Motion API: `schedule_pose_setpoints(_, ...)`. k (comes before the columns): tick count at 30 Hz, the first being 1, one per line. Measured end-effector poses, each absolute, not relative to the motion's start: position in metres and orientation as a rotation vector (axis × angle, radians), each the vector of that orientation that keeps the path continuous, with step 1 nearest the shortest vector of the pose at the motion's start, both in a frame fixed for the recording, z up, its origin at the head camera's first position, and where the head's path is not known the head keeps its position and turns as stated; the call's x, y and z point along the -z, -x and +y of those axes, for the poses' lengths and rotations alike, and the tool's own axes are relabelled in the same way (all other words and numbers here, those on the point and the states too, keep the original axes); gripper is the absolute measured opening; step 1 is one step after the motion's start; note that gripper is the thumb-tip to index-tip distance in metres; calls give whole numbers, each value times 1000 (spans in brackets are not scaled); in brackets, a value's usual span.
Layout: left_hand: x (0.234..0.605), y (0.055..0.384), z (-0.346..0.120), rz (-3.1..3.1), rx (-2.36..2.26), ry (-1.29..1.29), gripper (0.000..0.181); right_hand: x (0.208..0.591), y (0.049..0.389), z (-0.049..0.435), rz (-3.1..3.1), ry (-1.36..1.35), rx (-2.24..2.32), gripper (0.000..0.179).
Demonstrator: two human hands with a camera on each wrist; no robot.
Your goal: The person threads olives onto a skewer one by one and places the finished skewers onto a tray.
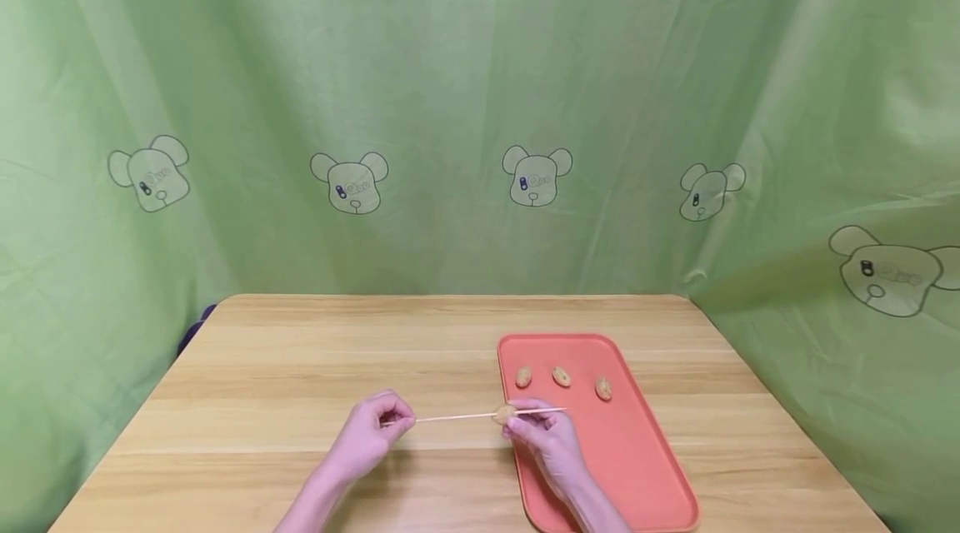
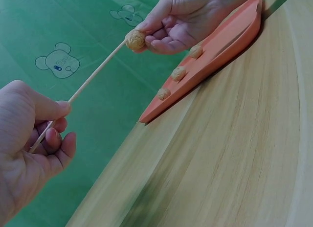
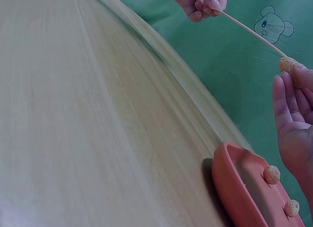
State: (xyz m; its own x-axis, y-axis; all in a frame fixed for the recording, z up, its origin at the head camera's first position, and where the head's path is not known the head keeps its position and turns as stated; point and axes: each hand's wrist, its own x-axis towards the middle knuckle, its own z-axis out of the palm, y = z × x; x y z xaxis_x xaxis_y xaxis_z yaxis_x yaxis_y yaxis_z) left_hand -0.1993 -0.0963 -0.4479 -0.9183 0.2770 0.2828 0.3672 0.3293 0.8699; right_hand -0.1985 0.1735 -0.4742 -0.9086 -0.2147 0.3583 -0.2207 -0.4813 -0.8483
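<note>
Above the table, a thin wooden skewer (image 1: 453,417) runs nearly level between the two hands. My left hand (image 1: 371,430) pinches it near its left end between thumb and forefinger. A small tan ball with a wrinkled surface (image 2: 135,39) sits on the skewer; in the head view the tip sticks out beyond it to the right. Thumb and fingers of my right hand (image 1: 551,443) pinch this ball, over the left edge of the pink tray (image 1: 630,479). Three similar balls lie apart in the tray's far part: left (image 1: 523,376), middle (image 1: 561,376) and right (image 1: 603,388).
The tray lies on the right half of a wood-grain table (image 1: 337,350). Behind the table and along its sides hangs a green curtain (image 1: 442,241) with bear-head prints.
</note>
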Motion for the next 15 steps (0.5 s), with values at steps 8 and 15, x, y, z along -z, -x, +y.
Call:
schedule_pose_setpoints(8,449,200,-94,-2482,1671,604,3,477,200,174,-1631,-628,-2613,22)
schedule_pose_setpoints(15,446,200,-91,-2474,1695,587,2,474,200,171,-1629,-612,-2607,22)
